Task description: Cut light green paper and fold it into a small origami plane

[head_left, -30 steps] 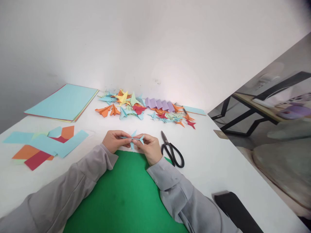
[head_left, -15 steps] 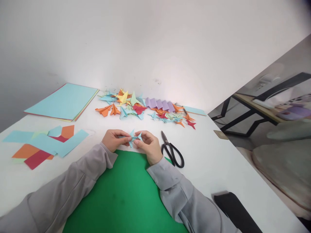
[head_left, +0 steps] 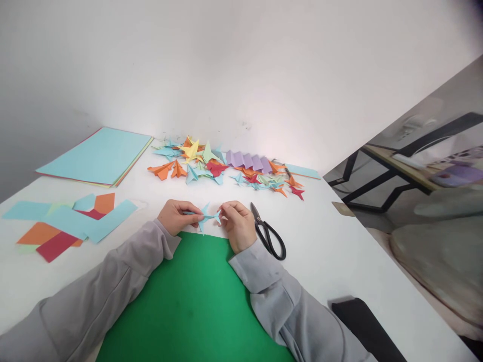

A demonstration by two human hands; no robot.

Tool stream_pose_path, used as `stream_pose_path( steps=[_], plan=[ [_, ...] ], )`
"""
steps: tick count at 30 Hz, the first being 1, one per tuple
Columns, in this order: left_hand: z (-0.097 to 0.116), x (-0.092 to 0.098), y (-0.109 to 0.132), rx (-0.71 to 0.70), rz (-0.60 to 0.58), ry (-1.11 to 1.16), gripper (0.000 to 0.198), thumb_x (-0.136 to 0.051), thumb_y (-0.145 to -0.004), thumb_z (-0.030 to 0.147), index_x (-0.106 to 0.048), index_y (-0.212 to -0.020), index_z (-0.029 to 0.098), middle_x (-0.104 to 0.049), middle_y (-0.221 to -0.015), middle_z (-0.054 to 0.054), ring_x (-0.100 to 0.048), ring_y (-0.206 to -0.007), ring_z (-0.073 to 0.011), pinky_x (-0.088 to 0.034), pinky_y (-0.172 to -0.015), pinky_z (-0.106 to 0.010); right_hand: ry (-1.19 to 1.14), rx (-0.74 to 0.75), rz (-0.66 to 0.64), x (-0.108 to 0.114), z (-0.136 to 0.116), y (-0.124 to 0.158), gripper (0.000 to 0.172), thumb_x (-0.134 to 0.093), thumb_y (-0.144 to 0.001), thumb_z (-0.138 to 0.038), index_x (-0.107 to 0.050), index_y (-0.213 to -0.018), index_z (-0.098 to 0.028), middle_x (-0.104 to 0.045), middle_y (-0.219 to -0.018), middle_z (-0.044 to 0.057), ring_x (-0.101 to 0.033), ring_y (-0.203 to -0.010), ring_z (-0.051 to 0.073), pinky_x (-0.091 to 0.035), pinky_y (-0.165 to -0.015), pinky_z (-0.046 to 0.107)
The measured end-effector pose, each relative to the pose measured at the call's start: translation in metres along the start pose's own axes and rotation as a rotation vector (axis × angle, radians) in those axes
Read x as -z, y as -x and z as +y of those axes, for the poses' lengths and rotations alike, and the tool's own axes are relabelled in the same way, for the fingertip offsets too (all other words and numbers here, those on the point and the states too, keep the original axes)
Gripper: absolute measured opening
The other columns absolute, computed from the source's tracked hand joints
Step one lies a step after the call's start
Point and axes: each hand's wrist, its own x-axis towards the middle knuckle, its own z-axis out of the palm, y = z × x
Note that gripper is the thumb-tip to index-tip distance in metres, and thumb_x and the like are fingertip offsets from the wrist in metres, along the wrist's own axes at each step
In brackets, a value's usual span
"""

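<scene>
A small light-blue folded paper plane is held level above the far edge of the green mat. My left hand is closed, pinching one end of the plane between thumb and fingers. At the opposite end, with its small upturned fins, the curled fingertips of my right hand pinch the tail. Right beside my right hand, black-handled scissors lie on the white table with the blades pointing away from me.
Many coloured folded paper planes and a purple pleated strip lie along the wall. Paper sheets are stacked at the back left, cut paper pieces nearer. A black object is at the right.
My right hand has shifted slightly right, from the plane's middle to its tail fins, uncovering more of the wings. My left hand keeps its hold in nearly the same place.
</scene>
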Motion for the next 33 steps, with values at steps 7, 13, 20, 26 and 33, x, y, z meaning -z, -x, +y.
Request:
stream_pose_path(
  steps=[7,13,20,26,33],
  plan=[
    [-0.0008,0.0016,0.0005,-0.011,0.010,-0.032,0.013,-0.075,-0.054,0.023,-0.071,-0.061,0.014,-0.063,-0.049,0.000,-0.059,-0.045,-0.0118,-0.050,-0.047,-0.020,0.045,-0.055,-0.064,0.0012,0.0012,-0.0017,0.023,-0.074,-0.060,-0.036,-0.063,-0.057,-0.016,-0.056,-0.052,-0.002,-0.049,-0.046,0.008,-0.040,-0.039,0.019],
    [0.0011,0.0006,0.0008,-0.003,0.019,-0.034,0.013,-0.075,-0.053,0.024,-0.070,-0.059,0.014,-0.063,-0.048,-0.001,-0.059,-0.044,-0.0123,-0.049,-0.046,-0.021,0.006,-0.059,-0.027,0.0014,0.0012,-0.0025,0.023,-0.075,-0.058,-0.034,-0.062,-0.055,-0.015,-0.056,-0.052,-0.003,-0.049,-0.046,0.007,-0.040,-0.038,0.017],
    [0.0003,0.0014,0.0008,-0.012,0.019,-0.035,0.014,-0.076,-0.053,0.024,-0.071,-0.061,0.014,-0.063,-0.049,-0.001,-0.059,-0.045,-0.0119,-0.050,-0.047,-0.021,0.059,-0.048,-0.059,0.0016,0.0025,-0.0015,0.029,-0.077,-0.059,-0.038,-0.058,-0.054,-0.016,-0.054,-0.049,-0.005,-0.047,-0.041,0.006,-0.039,-0.037,0.018],
    [0.0020,-0.0003,0.0011,-0.011,0.041,-0.017,0.014,-0.077,-0.051,0.024,-0.070,-0.058,0.014,-0.063,-0.048,-0.001,-0.059,-0.044,-0.0123,-0.049,-0.046,-0.021,-0.007,-0.074,-0.052,0.0011,0.0008,-0.0021,0.030,-0.074,-0.059,-0.043,-0.060,-0.056,-0.017,-0.056,-0.051,-0.003,-0.049,-0.043,0.008,-0.040,-0.038,0.020],
    [0.0029,0.0004,-0.0006,-0.087,0.173,0.029,0.017,-0.079,-0.048,0.024,-0.070,-0.058,0.014,-0.065,-0.053,-0.001,-0.059,-0.045,-0.0113,-0.050,-0.048,-0.022,0.188,-0.064,-0.163,0.0011,0.0011,0.0036,0.034,-0.066,-0.068,-0.047,-0.059,-0.055,-0.017,-0.058,-0.049,-0.002,-0.048,-0.041,0.008,-0.038,-0.041,0.020]
  ],
)
